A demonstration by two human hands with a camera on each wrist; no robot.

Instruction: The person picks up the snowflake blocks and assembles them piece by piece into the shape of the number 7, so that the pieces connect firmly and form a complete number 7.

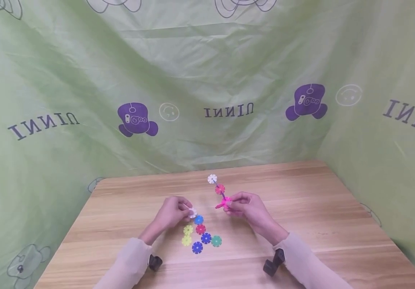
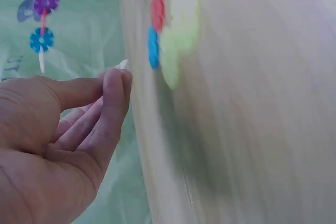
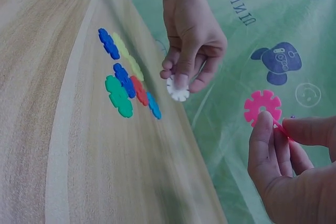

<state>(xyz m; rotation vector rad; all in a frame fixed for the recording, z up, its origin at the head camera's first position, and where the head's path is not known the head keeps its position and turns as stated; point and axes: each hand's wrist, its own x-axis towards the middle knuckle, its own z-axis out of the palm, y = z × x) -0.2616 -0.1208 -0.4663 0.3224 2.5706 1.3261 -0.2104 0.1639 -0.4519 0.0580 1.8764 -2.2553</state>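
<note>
My left hand (image 1: 172, 212) pinches a white notched plastic disc (image 3: 178, 92) between thumb and fingertips, just above the table. To the right, my right hand (image 1: 248, 208) holds a chain of interlocking discs by its pink disc (image 3: 262, 107). The chain slants up and away, with a red disc (image 1: 219, 189) midway and a white disc (image 1: 212, 179) at its far end. A purple disc (image 2: 46, 4) and a blue disc (image 2: 41, 40) of that chain show in the left wrist view. My fingers cover part of the pink end.
Loose discs lie on the wooden table (image 1: 120, 241) between my forearms: light blue (image 1: 198, 219), red (image 1: 201, 229), green (image 1: 216, 241), two dark blue (image 1: 197, 247) and two yellow (image 1: 187, 241). Green printed cloth (image 1: 185, 140) stands behind the table and at both sides.
</note>
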